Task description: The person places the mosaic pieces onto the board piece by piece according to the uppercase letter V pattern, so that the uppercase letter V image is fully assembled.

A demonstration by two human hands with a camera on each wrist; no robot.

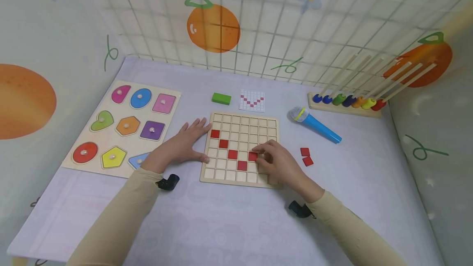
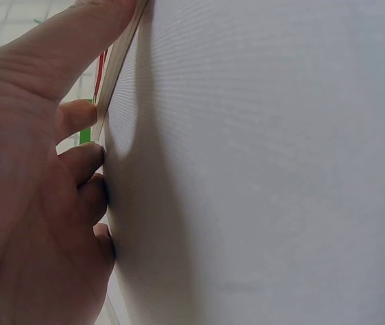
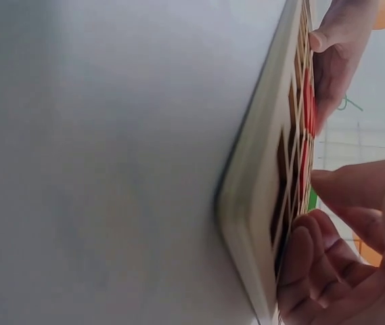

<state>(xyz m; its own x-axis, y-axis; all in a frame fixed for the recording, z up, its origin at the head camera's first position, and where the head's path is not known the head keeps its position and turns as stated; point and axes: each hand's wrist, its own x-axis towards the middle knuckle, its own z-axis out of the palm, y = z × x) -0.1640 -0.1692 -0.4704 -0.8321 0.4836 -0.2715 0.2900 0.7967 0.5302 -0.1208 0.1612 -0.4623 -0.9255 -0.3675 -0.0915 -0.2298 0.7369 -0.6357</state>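
A wooden grid board [image 1: 242,182] lies flat on the table. Red square tiles sit in several of its cells, stepping down from the left to a low tile [image 1: 242,166]. My right hand [image 1: 278,160] has its thumb and index finger pinching a red tile [image 1: 253,157] at a cell up and right of that low one; its other fingers curl over the board in the right wrist view. My left hand [image 1: 182,143] spreads its fingers along the board's left side, thumb and fingertips at the edge. Two loose red tiles [image 1: 304,152] lie right of the board.
Behind the board are a pattern card [image 1: 252,100] with a red V and a green block [image 1: 221,98]. A blue toy microphone [image 1: 319,126] and a peg stand with beads [image 1: 347,108] are at right. A knobbed shape puzzle [image 1: 122,126] lies at left.
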